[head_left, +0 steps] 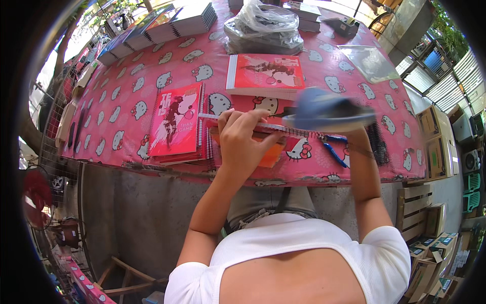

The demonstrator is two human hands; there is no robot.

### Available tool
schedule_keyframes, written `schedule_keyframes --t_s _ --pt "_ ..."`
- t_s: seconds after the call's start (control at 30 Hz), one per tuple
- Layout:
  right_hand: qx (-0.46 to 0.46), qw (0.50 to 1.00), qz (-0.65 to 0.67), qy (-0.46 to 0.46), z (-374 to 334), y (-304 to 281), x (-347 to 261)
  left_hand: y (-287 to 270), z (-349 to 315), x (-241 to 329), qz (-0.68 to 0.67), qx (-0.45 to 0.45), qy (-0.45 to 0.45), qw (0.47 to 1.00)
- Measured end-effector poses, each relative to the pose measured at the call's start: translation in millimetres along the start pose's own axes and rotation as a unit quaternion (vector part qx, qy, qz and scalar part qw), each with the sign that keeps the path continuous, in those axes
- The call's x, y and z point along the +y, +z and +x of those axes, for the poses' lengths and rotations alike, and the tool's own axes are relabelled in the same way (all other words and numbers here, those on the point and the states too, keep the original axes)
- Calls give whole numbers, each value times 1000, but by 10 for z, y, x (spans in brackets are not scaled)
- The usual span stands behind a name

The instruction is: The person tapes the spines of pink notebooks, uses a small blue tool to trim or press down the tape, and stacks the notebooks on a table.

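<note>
My left hand [238,137] is closed on a red notebook [263,127], thumb on the near side, fingers over the top. The notebook is held nearly on edge above the table, and a wire spiral [298,132] runs along its right part. Over that right end my right hand [357,136] grips a blue slipper [326,109], smeared by motion; the slipper hides most of the fingers. Below it lie blue-handled pliers [334,152]. Dark spiral coils [377,144] rest to the right. An orange piece [272,156] shows beneath my left hand.
Red spiral notebooks [177,121] are stacked on the left of the pink patterned table [126,147]. Ahead stand a red-covered stack [266,72] and a clear plastic bag [262,28]. Clear sheets [369,63] lie far right; more notebooks [157,30] line the far left.
</note>
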State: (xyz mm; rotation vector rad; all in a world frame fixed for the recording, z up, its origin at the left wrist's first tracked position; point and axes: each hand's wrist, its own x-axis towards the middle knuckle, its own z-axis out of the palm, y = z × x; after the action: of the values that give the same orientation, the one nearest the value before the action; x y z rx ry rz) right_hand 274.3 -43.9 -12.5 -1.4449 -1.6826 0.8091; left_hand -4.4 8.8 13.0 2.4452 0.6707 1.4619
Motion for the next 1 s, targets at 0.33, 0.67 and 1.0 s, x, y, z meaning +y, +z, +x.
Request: schedule_keyframes --t_s 0.33,0.67,1.0 --pt "50 942 -328 57 273 197 -562 -205 -16 -69 -21 -2 -38 999" --pt "113 991 49 49 41 381 -215 -1310 -500 947 -577 105 204 784" --pt "157 976 -83 123 -96 358 -158 -1112 88 783 -701 -141 174 677"
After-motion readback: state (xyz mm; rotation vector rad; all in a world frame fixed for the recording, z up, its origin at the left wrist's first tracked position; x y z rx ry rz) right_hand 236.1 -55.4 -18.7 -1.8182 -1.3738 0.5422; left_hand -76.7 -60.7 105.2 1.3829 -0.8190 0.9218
